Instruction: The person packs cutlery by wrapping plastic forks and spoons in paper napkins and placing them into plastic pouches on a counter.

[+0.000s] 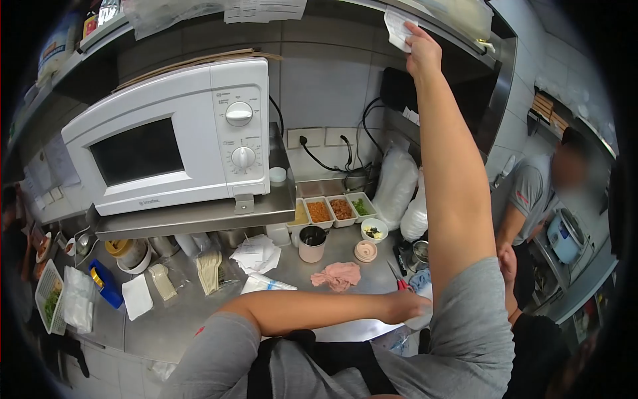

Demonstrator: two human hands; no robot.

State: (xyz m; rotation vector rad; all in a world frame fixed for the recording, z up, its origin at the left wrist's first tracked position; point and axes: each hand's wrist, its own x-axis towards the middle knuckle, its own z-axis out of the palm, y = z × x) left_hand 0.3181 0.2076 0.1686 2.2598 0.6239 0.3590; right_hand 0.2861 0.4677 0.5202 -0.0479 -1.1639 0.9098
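Note:
My right hand (423, 52) is raised high, pinching a small white paper slip (397, 30) against the front edge of the upper steel shelf (458, 41). Low across the counter, my left hand (404, 308) is closed at a pale item (420, 320) that I cannot make out, and its fingers are partly hidden. Just beyond the left hand are red-handled scissors (403, 284) and a blue cloth (420, 280). A pink cloth (337, 276) lies crumpled on the counter nearby.
A white microwave (199, 133) stands on a raised steel shelf. Below are food trays (319, 211), a dark-filled container (312, 247), wooden cutlery (209, 271) and papers (256, 254). A co-worker (531, 199) stands at right; another person (13, 233) is at far left.

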